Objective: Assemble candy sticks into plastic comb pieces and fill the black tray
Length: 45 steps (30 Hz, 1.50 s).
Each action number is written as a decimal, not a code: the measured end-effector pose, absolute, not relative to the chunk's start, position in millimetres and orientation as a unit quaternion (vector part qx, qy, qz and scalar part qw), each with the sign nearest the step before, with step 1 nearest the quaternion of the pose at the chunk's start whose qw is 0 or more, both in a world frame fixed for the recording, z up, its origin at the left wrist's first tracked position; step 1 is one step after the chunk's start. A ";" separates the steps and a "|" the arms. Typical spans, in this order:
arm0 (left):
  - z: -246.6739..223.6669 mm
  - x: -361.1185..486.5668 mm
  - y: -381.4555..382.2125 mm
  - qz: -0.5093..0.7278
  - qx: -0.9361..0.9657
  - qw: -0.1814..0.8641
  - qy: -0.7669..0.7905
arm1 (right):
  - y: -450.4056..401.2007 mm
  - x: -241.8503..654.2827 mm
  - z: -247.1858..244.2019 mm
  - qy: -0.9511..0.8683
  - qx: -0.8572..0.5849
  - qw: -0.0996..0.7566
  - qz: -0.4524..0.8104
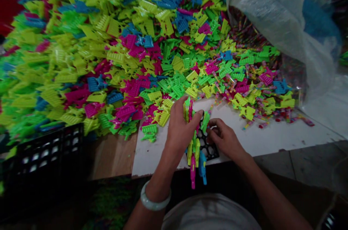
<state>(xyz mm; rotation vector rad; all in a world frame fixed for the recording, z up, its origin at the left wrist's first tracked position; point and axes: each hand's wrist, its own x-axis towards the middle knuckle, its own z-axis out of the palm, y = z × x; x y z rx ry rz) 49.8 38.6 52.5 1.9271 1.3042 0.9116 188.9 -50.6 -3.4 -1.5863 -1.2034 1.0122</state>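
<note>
Left hand (181, 125): palm down over the far left part of a black grid tray (209, 153), thumb and fingers parted around a row of toy pieces (193, 148); cannot tell whether it grips them. Right hand (224, 137): at the tray's right side, fingers curled, thumb and forefinger close together; anything between the tips is hidden.

Row of pieces lies along the tray's left side: yellow and green, with 1 pink piece (193, 172) and 1 blue piece (202, 168) reaching past the near edge. 1 green piece (205, 122) leans between the 2 hands. Open round holes show in the tray, right of the row.

Tray rests on a white sheet (160, 155) by the near edge of a wooden counter (112, 154). Beyond, a large heap of plastic toys (81, 56) in 4 colours: yellow, green, pink, blue. To the right, slim clear tubes (306, 119) with multicoloured contents mix with loose toys, near a translucent bag (269, 0). Far left, a 2nd black tray (49, 150), tilted. Pale bangle (155, 203) on the left wrist.
</note>
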 end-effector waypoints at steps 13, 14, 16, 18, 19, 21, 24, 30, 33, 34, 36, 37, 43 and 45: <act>53.4 50.2 37.4 0.346 0.732 0.311 0.499 | -50.5 169.8 -18.1 -0.453 -0.636 0.473 0.409; 53.2 50.2 37.3 0.346 0.732 0.311 0.497 | -50.4 171.1 -17.2 -0.449 -0.632 0.467 0.425; 53.0 50.3 37.3 0.347 0.732 0.312 0.496 | -50.7 173.9 -16.2 -0.444 -0.615 0.464 0.458; 53.1 50.5 37.2 0.347 0.731 0.311 0.498 | -51.0 175.1 -17.2 -0.446 -0.604 0.465 0.469; 53.2 50.6 37.2 0.347 0.731 0.312 0.499 | -51.1 174.8 -18.4 -0.453 -0.604 0.467 0.461; 53.4 50.6 37.3 0.347 0.730 0.313 0.499 | -51.5 172.4 -21.8 -0.471 -0.617 0.467 0.423; 52.9 50.6 37.6 0.347 0.732 0.312 0.496 | -54.1 164.8 -26.6 -0.501 -0.647 0.454 0.353; 51.6 50.8 38.6 0.350 0.729 0.307 0.502 | -53.0 163.1 -20.5 -0.627 -0.620 0.358 0.309; 52.0 50.4 39.0 0.341 0.733 0.305 0.503 | -41.4 192.9 -7.5 -0.636 -0.624 0.364 0.273; 52.1 50.3 39.2 0.338 0.735 0.304 0.503 | -37.8 207.8 -3.7 -0.622 -0.657 0.367 0.215; 51.7 50.3 39.8 0.334 0.738 0.301 0.503 | -34.1 240.7 0.3 -0.562 -0.752 0.339 0.059; 51.3 50.3 40.3 0.332 0.738 0.300 0.505 | -34.6 256.5 0.3 -0.527 -0.793 0.304 -0.005; 56.8 48.8 41.0 0.298 0.757 0.259 0.521 | -53.4 298.3 -14.3 -0.536 -0.820 0.191 -0.065; 66.1 49.1 37.7 0.282 0.774 0.196 0.532 | -52.2 297.5 -15.0 -0.570 -0.789 0.225 -0.038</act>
